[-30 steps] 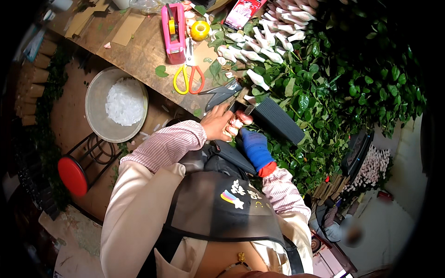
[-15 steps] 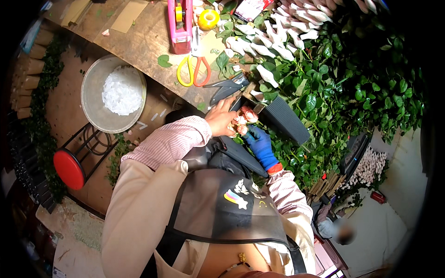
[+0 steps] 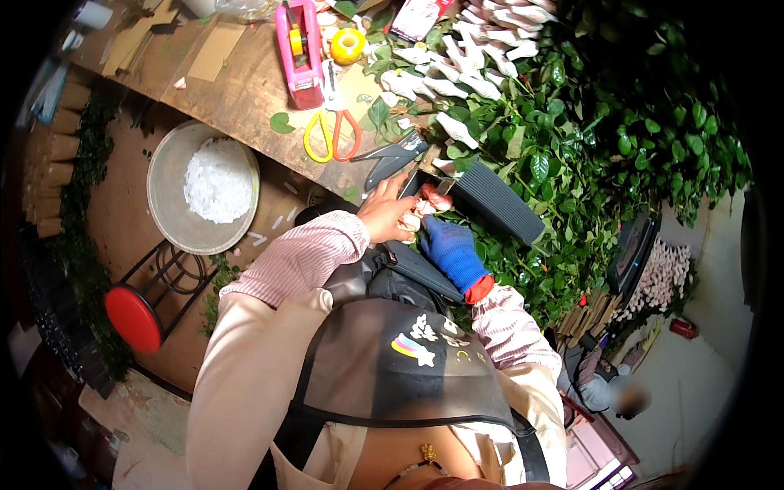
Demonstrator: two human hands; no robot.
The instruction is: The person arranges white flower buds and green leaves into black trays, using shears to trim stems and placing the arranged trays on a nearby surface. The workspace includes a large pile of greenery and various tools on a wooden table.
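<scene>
Several pink roses (image 3: pixel 434 198) are bunched at the table's front edge, between my two hands. My bare left hand (image 3: pixel 384 216) curls its fingers around their left side. On their near right side is my right hand (image 3: pixel 449 249) in a blue glove, its fingers curled in against the blooms and the fingertips partly hidden. A ridged black block (image 3: pixel 498 204) stands just right of the roses, and a similar dark slab (image 3: pixel 423 273) lies below them. Beyond my left fingers lies a black stapler (image 3: pixel 396 159).
Scissors (image 3: pixel 333 135), a pink tape dispenser (image 3: pixel 302 65) and a yellow tape roll (image 3: pixel 348 46) lie on the wooden table (image 3: pixel 245 106). White-sleeved blooms (image 3: pixel 482 77) and leafy stems (image 3: pixel 572 147) heap up right. Left are a bucket (image 3: pixel 155 192) and red stool (image 3: pixel 133 318). Another person (image 3: pixel 600 388) is lower right.
My right hand has turned and moved slightly left and up over the near roses, covering more of them. My left hand stays at the blooms. The view has shifted a little.
</scene>
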